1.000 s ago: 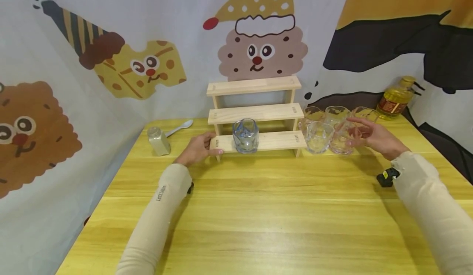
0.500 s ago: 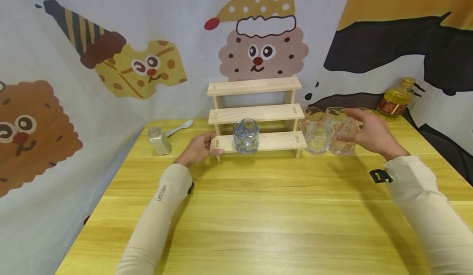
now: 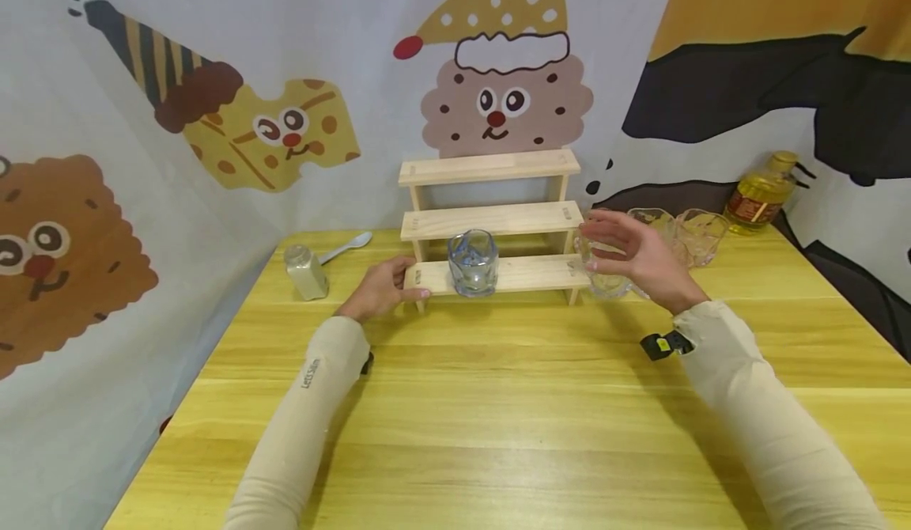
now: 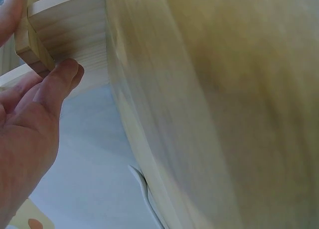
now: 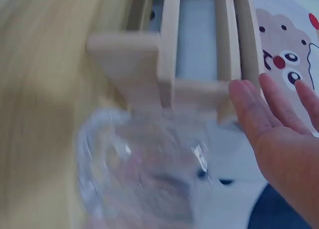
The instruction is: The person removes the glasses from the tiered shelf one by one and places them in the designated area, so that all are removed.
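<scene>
My left hand [image 3: 376, 286] grips the left end of the lowest step of a three-tier wooden shelf [image 3: 491, 217]. In the left wrist view, fingers [image 4: 55, 84] lie against the board's end with the thumb at the upper left. A bluish glass tumbler [image 3: 473, 265] stands left of centre on that step. At the shelf's right end my right hand [image 3: 644, 259] hovers with fingers spread, partly covering a clear glass [image 3: 607, 285] on the table. The right wrist view has that blurred glass [image 5: 149, 164] beside the hand, whose fingers are extended and hold nothing.
Behind the right hand are another clear glass [image 3: 658, 221] and a pinkish glass [image 3: 703, 237]. An oil bottle [image 3: 763, 194] stands at the back right. Left of the shelf are a jar of pale powder [image 3: 306, 273] and a white spoon [image 3: 346, 246]. A printed cloth [image 3: 285, 24] hangs behind.
My right hand has moved left from the right-hand pinkish glasses to the clear glass beside the shelf. The left hand, shelf and bluish tumbler have stayed put.
</scene>
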Motion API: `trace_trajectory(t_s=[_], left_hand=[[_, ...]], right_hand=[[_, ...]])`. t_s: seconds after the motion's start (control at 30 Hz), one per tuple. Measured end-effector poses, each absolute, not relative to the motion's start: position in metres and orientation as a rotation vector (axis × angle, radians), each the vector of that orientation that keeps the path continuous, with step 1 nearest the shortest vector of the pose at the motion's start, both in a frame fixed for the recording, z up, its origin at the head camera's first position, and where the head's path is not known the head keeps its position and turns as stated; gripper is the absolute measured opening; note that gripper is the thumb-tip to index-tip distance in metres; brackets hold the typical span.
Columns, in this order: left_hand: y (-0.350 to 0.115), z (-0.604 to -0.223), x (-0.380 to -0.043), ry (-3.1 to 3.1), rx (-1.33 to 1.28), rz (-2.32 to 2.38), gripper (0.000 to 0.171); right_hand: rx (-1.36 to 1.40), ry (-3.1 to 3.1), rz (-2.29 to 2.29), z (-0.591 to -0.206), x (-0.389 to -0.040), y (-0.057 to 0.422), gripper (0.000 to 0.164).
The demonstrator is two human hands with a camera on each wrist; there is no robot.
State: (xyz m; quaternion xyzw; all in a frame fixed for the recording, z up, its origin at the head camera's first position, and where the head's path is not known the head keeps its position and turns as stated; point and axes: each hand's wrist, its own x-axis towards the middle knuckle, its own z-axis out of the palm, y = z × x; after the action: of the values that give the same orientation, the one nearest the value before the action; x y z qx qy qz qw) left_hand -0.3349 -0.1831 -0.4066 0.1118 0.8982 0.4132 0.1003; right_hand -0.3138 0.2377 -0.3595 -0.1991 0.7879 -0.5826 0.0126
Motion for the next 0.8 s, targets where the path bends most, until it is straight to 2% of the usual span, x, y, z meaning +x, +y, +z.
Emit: trace_trajectory(t_s=[0.33,0.8], left_hand=[[-0.185,-0.408,-0.337,2.663,0.330,1.208,0.082],[-0.184,-0.407,-0.336,2.646,0.304,1.208,0.083]], right_hand=[[-0.782,2.062,-2.015,-0.378,-0.330,0.199,0.073],[-0.718,2.076,-1.926,-0.386,-0.341,0.128,0.075]])
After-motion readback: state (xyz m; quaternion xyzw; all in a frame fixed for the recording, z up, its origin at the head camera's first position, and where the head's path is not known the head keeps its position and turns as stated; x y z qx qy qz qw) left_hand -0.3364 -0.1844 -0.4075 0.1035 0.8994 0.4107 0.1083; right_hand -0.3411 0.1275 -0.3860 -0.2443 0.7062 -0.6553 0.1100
